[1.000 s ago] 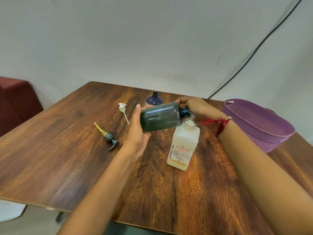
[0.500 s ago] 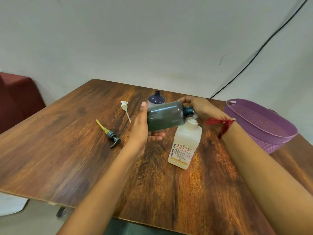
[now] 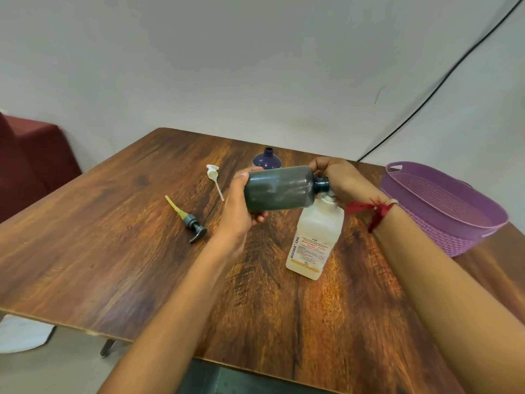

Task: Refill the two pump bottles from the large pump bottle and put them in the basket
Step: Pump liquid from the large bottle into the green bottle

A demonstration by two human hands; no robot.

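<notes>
Left hand (image 3: pixel 238 213): grips green bottle (image 3: pixel 279 187), held sideways.
Right hand (image 3: pixel 339 177): curled over white bottle (image 3: pixel 315 243) top.
Tabletop (image 3: pixel 113 237): blue bottle (image 3: pixel 267 162), grey pump (image 3: pixel 193 226), white pump (image 3: pixel 214 177), basket (image 3: pixel 443 233).

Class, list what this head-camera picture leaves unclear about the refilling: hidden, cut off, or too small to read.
Head view:
Hidden: pump head of the large white bottle, behind the right hand and dark green bottle; any flow unseen.
Masked: fill level of that bottle, dark plastic, gripped by the left hand.
Hidden: body of the dark blue bottle, behind the green one.
Too small: label fine print.
</notes>
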